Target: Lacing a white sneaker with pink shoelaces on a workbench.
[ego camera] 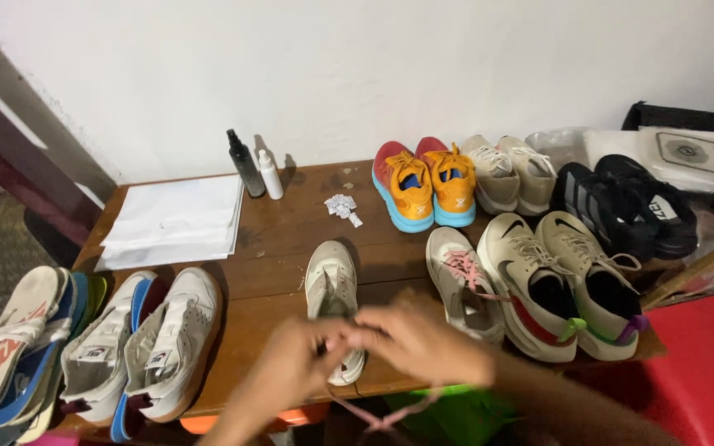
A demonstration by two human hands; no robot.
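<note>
Both hands, left hand (295, 367) and right hand (423, 343), pinch a pink shoelace (382, 413) over the beige sneaker (332, 301), 6 o'clock on the wooden table (283, 239).

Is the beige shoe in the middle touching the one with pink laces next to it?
Apart. The head view shows bare wooden table between the beige shoe and the pink-laced shoe along their visible length.

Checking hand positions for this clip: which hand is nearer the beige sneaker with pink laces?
Right. The right hand is just left of the beige sneaker with pink laces; the left hand lies farther left, over the lone cream sneaker.
</note>
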